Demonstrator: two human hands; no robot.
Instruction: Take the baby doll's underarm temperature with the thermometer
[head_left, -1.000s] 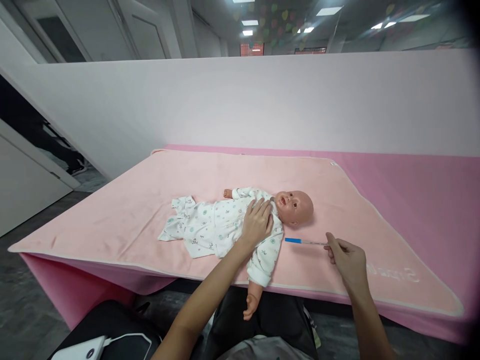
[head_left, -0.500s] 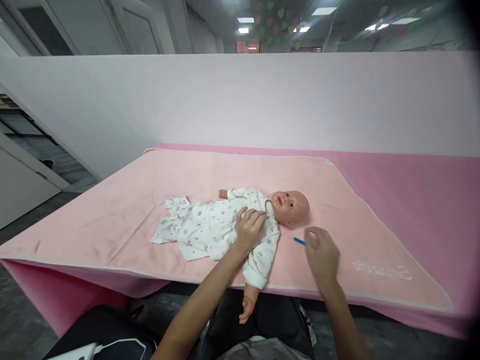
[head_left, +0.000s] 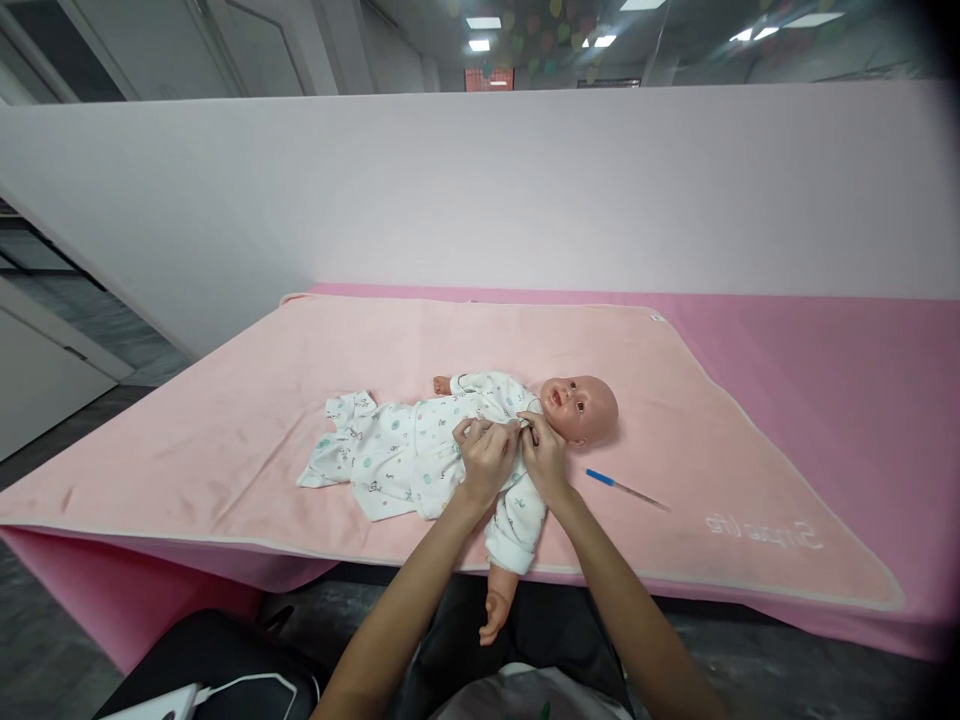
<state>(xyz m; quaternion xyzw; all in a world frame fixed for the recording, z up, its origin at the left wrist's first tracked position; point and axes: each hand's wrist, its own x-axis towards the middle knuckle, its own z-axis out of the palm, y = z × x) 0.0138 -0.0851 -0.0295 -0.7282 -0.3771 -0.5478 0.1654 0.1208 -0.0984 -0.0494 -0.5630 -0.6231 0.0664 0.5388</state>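
doll (head_left: 480, 440) lying on blanket (head_left: 225, 420), head to the right, both hands (head_left: 516, 455) side by side on its chest, thermometer (head_left: 626, 489) right of head, wall (head_left: 450, 200) behind

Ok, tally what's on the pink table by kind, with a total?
Blanket: 1
Baby doll: 1
Printed white garment on the doll: 1
Blue-tipped thermometer, lying free on the blanket: 1
Hands at the garment's collar: 2, left hand and right hand
Total: 6
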